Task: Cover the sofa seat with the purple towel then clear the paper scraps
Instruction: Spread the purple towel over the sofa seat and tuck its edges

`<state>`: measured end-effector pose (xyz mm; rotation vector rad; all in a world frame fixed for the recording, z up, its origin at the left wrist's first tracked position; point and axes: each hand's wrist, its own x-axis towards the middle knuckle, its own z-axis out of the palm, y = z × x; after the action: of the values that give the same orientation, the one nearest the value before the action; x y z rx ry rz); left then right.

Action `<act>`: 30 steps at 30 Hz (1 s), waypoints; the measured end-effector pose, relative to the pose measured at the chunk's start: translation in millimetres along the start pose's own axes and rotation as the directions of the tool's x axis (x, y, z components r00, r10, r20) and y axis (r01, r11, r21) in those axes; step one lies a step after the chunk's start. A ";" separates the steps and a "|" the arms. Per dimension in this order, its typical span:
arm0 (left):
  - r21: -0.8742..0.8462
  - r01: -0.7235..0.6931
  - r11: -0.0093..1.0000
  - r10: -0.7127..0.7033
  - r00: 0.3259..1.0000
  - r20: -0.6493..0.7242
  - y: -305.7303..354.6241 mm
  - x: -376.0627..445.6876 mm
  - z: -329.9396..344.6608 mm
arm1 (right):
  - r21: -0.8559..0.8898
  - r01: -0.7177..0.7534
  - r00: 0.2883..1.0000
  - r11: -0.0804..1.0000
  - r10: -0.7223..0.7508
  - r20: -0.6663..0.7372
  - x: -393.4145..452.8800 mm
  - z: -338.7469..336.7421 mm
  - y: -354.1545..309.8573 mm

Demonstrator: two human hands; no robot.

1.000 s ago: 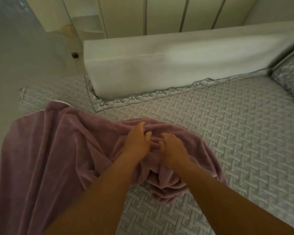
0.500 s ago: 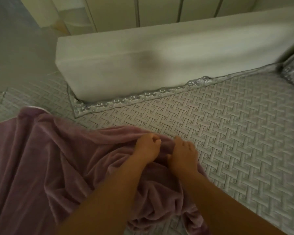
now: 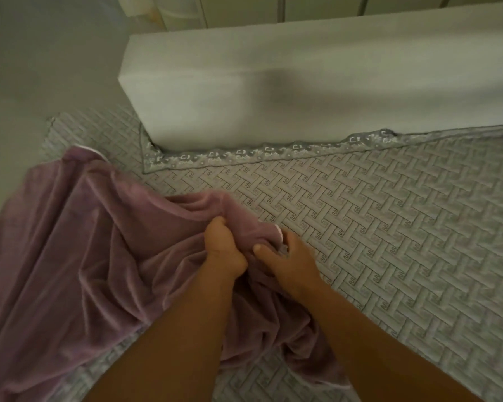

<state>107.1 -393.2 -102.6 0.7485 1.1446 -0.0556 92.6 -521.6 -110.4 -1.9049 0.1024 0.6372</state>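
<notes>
Now that my left hand has bunched the purple towel into a fist and my right hand pinches its edge alongside, I can spread it rightward over the bare sofa seat.

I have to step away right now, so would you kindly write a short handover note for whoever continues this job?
Left hand: grips a bunched fold of the purple towel.
Right hand: fingers curled on the towel's edge, beside the left hand.
Towel: crumpled on the left part of the sofa seat, in front of the white back cushion; its left side hangs over the seat's end.
Done: towel brought onto the seat.
Left: spread it rightward across the bare quilted seat and smooth it, then clear the paper scraps; none are in view.
</notes>
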 end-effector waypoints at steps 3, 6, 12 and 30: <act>0.076 -0.010 0.997 0.009 1.000 0.013 7.3 -2.6 -11.2 | 0.315 -0.097 0.976 0.944 0.028 0.217 -7.4 9.6 -10.5; 0.719 -0.123 0.684 0.235 0.970 -0.058 9.2 -1.9 -23.2 | 0.304 0.018 0.987 0.953 -0.066 0.149 -10.2 23.2 -17.2; 0.792 -0.428 0.435 0.520 0.838 0.167 30.2 -8.5 -43.9 | -0.426 0.379 0.921 0.821 -0.377 0.093 -18.1 51.0 -21.0; 0.380 -0.724 0.576 0.325 0.629 0.706 32.4 -81.1 25.7 | -0.062 0.280 0.872 0.958 -0.281 -0.402 -36.8 30.8 -40.9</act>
<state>105.2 -409.5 -13.0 1.5816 0.2161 -0.1321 63.9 -485.2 -67.6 -1.9814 0.0866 0.0358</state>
